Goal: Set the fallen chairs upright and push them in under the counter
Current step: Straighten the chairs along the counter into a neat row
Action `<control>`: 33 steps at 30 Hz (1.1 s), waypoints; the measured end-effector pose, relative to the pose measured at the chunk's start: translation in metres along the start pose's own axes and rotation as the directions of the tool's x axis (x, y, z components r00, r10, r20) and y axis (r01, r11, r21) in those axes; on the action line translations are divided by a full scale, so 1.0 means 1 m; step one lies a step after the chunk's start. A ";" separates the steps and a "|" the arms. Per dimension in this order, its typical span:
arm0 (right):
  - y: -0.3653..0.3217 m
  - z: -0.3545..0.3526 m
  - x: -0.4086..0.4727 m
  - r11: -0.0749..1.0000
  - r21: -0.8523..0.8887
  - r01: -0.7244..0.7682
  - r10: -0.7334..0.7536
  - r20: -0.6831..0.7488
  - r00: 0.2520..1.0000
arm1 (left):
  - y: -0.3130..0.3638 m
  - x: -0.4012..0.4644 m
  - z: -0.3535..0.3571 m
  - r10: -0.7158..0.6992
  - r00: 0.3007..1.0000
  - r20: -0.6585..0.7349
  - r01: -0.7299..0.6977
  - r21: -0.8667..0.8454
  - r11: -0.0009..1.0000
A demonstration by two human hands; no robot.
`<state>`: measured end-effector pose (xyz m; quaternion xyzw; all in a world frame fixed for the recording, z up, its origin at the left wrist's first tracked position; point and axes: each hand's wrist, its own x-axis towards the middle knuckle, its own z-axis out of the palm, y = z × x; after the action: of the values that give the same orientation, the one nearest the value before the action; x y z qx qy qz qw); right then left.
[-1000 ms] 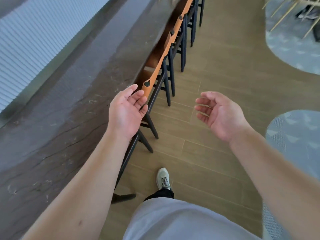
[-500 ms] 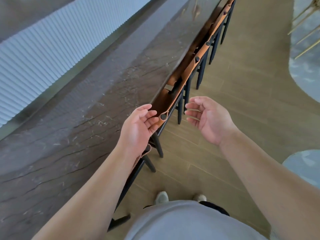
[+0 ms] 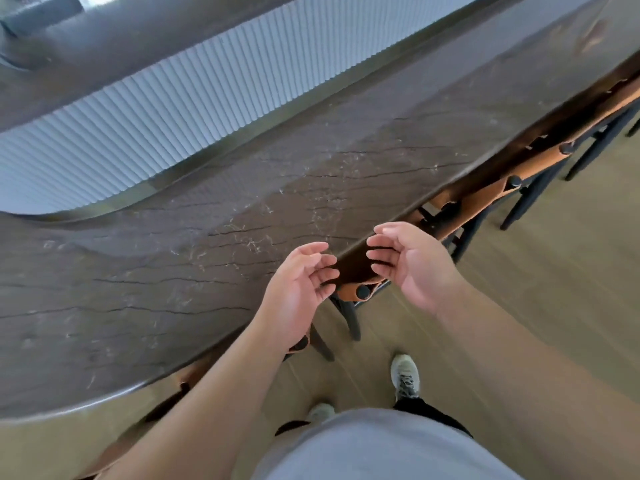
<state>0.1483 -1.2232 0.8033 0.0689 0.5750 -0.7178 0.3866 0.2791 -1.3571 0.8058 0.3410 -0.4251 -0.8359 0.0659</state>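
Note:
A long dark stone counter [image 3: 214, 271] runs from lower left to upper right. Upright chairs with tan leather backs and black legs stand tucked along its edge. The nearest chair [image 3: 356, 291] has its backrest right between my hands, against the counter edge. My left hand [image 3: 299, 289] hovers open, palm up, just left of that backrest. My right hand [image 3: 412, 261] is open too, fingers curled, just right of it. Neither hand grips the chair. More chairs [image 3: 491, 197] line up towards the upper right.
A white ribbed panel [image 3: 173, 102] runs behind the counter. Wood-plank floor [image 3: 536, 289] lies to the right of the chairs. My two feet in grey shoes [image 3: 405, 377] stand close behind the nearest chair. Another tan chair back [image 3: 190, 374] shows under the counter edge at lower left.
My view has turned left towards the counter. Both hands have come closer together, on either side of the nearest chair's backrest. They stay open.

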 end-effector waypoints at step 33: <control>0.052 -0.011 0.049 -0.069 -0.818 0.572 0.149 0.558 0.816 | -0.089 -0.029 -0.072 0.301 0.866 -0.400 0.020 0.629 0.777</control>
<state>0.1432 -1.2393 0.7333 -0.5091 0.7889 -0.1273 0.3198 0.3617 -1.3373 0.7246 0.5054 -0.6682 -0.5329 0.1188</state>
